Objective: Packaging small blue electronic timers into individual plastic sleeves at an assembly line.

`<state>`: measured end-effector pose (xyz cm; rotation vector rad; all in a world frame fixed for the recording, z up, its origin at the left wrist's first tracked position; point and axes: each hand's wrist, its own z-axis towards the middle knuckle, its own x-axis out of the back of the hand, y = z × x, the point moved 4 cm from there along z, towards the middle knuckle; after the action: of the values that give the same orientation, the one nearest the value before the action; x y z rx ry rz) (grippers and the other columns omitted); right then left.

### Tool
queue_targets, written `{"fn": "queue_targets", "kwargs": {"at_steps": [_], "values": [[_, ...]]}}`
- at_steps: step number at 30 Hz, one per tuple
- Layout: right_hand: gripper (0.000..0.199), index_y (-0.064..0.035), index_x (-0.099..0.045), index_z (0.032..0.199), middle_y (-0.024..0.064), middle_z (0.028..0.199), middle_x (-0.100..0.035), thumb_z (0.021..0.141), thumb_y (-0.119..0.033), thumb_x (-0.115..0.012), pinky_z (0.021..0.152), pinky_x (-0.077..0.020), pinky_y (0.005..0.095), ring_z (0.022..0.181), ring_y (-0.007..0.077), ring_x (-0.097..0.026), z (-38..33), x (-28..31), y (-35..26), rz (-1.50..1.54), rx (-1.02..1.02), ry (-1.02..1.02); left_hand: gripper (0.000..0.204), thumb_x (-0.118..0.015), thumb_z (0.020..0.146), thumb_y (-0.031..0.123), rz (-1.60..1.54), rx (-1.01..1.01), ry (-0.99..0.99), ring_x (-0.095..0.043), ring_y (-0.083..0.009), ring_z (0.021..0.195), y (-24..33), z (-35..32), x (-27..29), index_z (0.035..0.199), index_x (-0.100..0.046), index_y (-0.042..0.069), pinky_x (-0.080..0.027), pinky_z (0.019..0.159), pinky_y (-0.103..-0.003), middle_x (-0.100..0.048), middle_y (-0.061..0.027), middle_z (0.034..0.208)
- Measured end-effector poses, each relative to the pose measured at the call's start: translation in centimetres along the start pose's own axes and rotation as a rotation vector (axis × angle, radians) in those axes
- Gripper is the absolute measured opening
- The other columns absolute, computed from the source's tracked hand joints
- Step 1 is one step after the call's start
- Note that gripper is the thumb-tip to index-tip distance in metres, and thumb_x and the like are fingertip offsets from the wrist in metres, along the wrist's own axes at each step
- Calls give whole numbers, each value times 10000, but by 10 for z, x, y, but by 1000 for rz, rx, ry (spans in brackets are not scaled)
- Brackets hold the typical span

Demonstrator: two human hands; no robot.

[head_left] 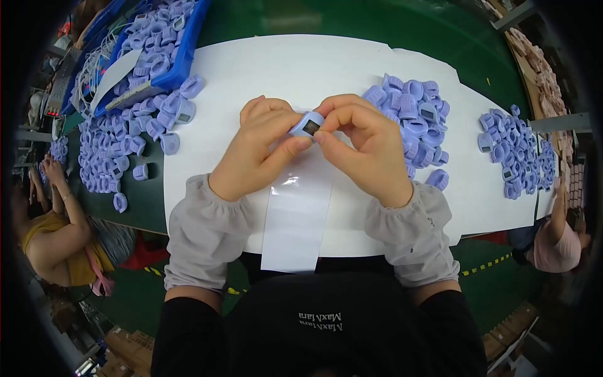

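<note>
Both hands meet over the white work surface, holding one small lavender plastic device point(301, 123) with a dark rectangular window. It looks like a ring-shaped counter. My left hand point(259, 146) pinches its left side between thumb and fingers. On the other side, the thumb and fingertips of my right hand point(359, 133) press at the edge of the window. Below the hands lies a glossy clear strip point(295, 213) on the white sheet. A heap of similar lavender devices point(411, 119) sits just right of my right hand.
A blue bin point(188, 56) full of lavender pieces stands at the far left, with more pieces point(103, 154) piled before it on the green table. Another heap point(512, 151) lies far right. People sit at both sides: one in yellow point(53, 251), one in pink point(556, 248).
</note>
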<state>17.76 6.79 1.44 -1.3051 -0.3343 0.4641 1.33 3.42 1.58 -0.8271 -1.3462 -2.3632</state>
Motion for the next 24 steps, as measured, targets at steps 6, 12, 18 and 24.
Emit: {"fn": "queue_targets", "kwargs": {"at_steps": [6, 12, 18, 24], "values": [[85, 32, -595, 838, 104, 1089, -566, 796, 95, -635, 870, -497, 306, 978, 166, -567, -1, -1, -1, -7, -11, 9, 200, -645, 861, 155, -4, 21, -18, -516, -219, 940, 2, 0, 1, 1036, -643, 59, -267, 993, -406, -598, -33, 856], [92, 27, -594, 835, 100, 1085, -566, 791, 98, -634, 869, -494, 303, 979, 165, -565, 0, 0, 2, -80, 20, 14, 192, -642, 856, 145, 20, 14, -27, -512, -219, 947, 1, 0, 0, 1028, -642, 58, -262, 995, -414, -594, -32, 853], [199, 29, -649, 1007, 98, 1118, -586, 809, 30, -669, 879, -481, 295, 987, 156, -573, -1, 2, -1, -82, 2, 96, 199, -651, 843, 141, -63, 14, -28, -518, -224, 962, 3, 4, -1, 1018, -641, 46, -277, 985, -404, -592, -41, 858], [283, -4, -650, 1124, 104, 1072, -649, 852, -77, -671, 853, -478, 288, 987, 198, -602, -2, -3, -10, 4, -34, -14, 320, -690, 815, 172, -91, -67, -65, -521, -246, 1005, -4, -4, -9, 1089, -609, 27, -309, 973, -395, -604, -71, 989]]}}
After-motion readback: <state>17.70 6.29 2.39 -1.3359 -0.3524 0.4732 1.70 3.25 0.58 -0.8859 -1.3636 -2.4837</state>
